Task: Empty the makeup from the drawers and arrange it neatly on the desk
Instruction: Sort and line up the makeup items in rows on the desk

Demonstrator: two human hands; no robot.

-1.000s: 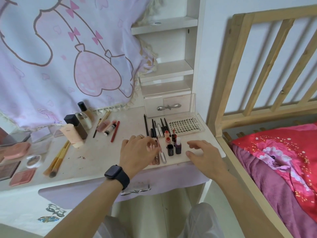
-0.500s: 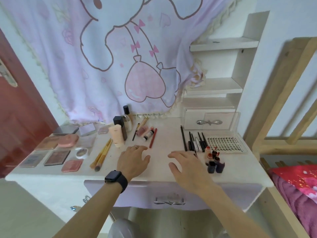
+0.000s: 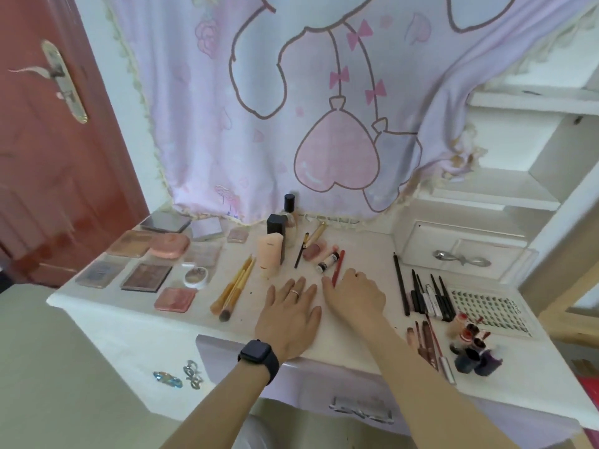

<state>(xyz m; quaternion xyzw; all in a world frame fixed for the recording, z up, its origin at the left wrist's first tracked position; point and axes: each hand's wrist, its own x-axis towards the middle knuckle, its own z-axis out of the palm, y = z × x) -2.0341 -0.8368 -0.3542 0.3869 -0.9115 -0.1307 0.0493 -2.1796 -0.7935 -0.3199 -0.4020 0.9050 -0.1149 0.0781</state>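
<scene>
Now red pencil (image 3: 338, 267) just right of peach tube (image 3: 270, 254), long axis pointing away from person; near end by right hand (image 3: 355, 293), nearer one, fingers loosely bent, nothing held; left hand (image 3: 290, 314) flat, spread.

Soft even daylight, faint shadows, slight motion blur, wide-angle bending at edges

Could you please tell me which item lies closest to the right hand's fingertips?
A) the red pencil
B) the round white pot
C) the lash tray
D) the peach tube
A: the red pencil has its near end right beside the right hand, at its fingertips, while the other three lie well away from it.
</scene>
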